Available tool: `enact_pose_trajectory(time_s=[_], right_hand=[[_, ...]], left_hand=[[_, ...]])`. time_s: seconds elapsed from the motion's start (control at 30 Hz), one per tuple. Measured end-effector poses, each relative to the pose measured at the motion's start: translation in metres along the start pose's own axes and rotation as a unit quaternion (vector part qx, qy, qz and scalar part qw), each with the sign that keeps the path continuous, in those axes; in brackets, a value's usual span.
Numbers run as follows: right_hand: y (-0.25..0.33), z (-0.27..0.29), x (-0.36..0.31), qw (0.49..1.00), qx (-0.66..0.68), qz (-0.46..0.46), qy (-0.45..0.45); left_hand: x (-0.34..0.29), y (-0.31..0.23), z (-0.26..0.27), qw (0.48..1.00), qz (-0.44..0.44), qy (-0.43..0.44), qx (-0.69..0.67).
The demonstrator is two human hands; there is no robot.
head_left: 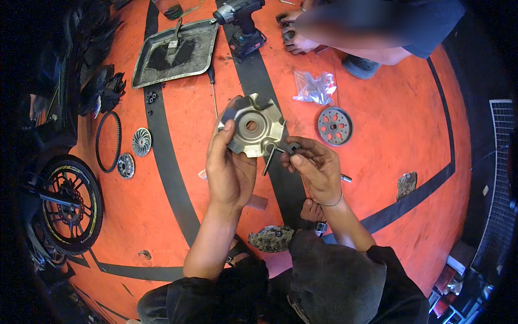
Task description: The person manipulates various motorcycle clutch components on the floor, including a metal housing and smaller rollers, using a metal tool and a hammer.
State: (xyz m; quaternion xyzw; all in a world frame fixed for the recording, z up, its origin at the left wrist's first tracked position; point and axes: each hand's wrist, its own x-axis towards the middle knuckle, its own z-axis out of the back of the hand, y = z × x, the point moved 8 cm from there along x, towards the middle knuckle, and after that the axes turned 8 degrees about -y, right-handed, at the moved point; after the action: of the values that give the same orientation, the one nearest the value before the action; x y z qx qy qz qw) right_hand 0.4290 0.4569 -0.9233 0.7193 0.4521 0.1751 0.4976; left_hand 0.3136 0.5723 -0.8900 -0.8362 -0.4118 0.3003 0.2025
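My left hand point(229, 167) grips a round, notched metal plate point(259, 141) by its left edge, thumb on its face. It looks like a scooter variator's ramp plate, with a hole at its centre. Close to its lower right edge, my right hand point(315, 167) pinches a small dark grey block point(293, 147) between thumb and fingers. A thin dark metal rod point(266, 164) shows between the plate and my right fingers; I cannot tell whether it is held or lies behind them.
On the red floor lie a metal tray point(141, 76) with a brush point(174, 39), a cordless impact driver point(243, 27), a clutch bell point(334, 126), a plastic bag point(314, 88), a drive belt point(101, 141) and a finned pulley point(142, 141). Another person's hand point(297, 40) is at upper right. A motorcycle wheel point(96, 216) stands left.
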Motion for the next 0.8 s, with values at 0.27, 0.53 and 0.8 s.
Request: enact_pose_trajectory(time_s=[0.27, 0.53, 0.8], right_hand=[[0.004, -0.006, -0.007, 0.998, -0.062, -0.026, 0.015], [-0.012, -0.027, -0.01, 0.996, -0.048, -0.072, -0.003], [0.004, -0.021, -0.013, 0.997, -0.054, -0.041, -0.035]], left_hand=[[-0.002, 0.012, -0.012, 0.999, -0.022, -0.026, 0.012], [-0.006, -0.002, 0.009, 0.989, -0.087, -0.088, 0.078], [-0.01, 0.003, -0.002, 0.975, -0.137, -0.066, 0.165]])
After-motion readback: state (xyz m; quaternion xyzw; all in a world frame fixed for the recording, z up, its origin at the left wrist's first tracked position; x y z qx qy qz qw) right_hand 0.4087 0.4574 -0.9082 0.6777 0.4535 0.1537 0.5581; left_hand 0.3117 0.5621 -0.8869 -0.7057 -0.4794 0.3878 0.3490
